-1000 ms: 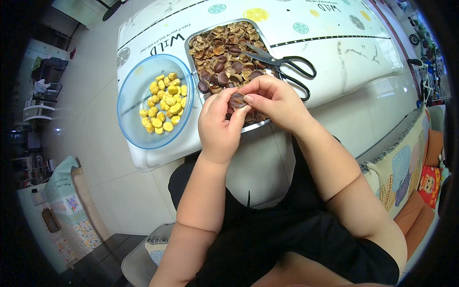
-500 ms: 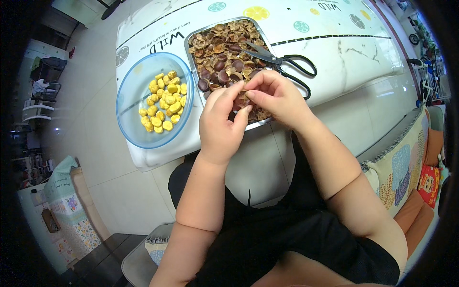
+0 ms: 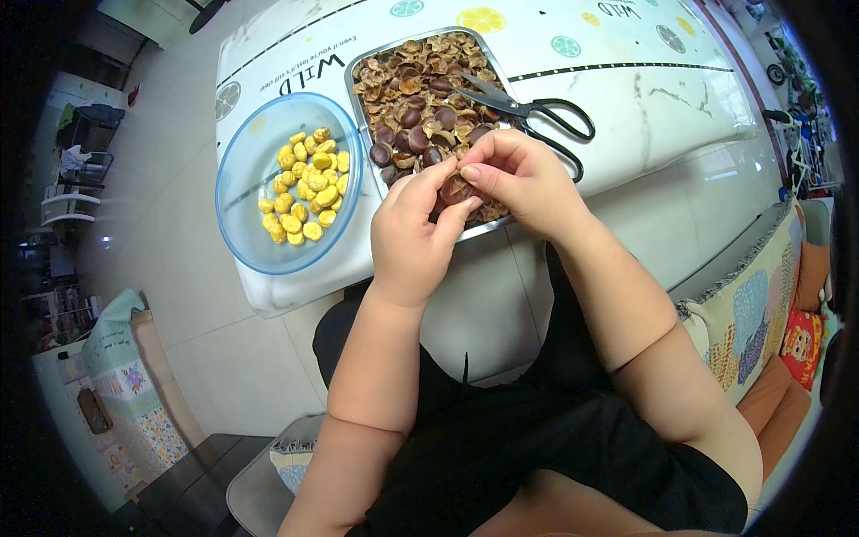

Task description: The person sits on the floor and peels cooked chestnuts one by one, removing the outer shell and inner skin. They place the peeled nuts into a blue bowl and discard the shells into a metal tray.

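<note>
Between my two hands is a brown chestnut [image 3: 456,190], held over the near edge of a metal tray [image 3: 362,123]. My left hand [image 3: 415,219] grips it between thumb and fingers. The thumb and forefinger of my right hand [image 3: 519,179] pinch at its upper side. Brown chestnuts [image 3: 418,139] and many pieces of shell [image 3: 410,83] fill the tray. Black-handled scissors [image 3: 528,109] rest across the tray's right rim with their blades over the shells. To the left stands a clear blue-tinted bowl [image 3: 234,242] with several yellow peeled chestnuts [image 3: 318,182] in it.
The tray and bowl stand on a table with a white printed cover [image 3: 626,98]. Below, my dark-clothed lap is close to the table's near edge. A sofa with a patterned throw [image 3: 747,309] is on the right. Pale floor tiles [image 3: 179,242] lie to the left.
The chestnut has turned between my fingers, and more of its brown face shows now. Both hands stay in nearly the same place. The bowl and tray appear shifted very slightly upward.
</note>
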Tool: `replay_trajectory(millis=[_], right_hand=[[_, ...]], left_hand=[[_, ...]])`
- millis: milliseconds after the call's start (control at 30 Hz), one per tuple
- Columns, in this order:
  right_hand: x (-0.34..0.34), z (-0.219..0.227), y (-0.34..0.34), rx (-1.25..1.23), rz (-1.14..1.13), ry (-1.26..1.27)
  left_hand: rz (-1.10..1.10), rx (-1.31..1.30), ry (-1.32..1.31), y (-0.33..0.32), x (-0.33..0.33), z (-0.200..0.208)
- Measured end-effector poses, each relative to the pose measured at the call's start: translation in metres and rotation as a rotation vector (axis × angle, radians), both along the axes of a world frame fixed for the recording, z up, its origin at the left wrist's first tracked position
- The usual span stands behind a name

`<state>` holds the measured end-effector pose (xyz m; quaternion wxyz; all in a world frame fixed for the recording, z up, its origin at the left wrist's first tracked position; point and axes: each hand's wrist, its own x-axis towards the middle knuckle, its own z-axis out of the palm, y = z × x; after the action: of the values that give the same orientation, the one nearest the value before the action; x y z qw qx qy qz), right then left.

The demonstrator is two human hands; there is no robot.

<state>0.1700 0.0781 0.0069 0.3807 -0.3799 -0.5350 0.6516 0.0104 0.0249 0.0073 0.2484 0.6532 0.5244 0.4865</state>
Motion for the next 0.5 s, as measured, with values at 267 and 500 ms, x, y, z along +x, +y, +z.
replay_trajectory(millis=[267,500], right_hand=[[0.004,0.013,-0.003,0.5,-0.058,-0.365],[0.0,0.012,-0.005,0.896,-0.088,-0.644]], left_hand=[[0.03,0.022,0.03,0.0,0.0,-0.001],[0.108,-0.025,0.125,-0.001,0.001,-0.005]])
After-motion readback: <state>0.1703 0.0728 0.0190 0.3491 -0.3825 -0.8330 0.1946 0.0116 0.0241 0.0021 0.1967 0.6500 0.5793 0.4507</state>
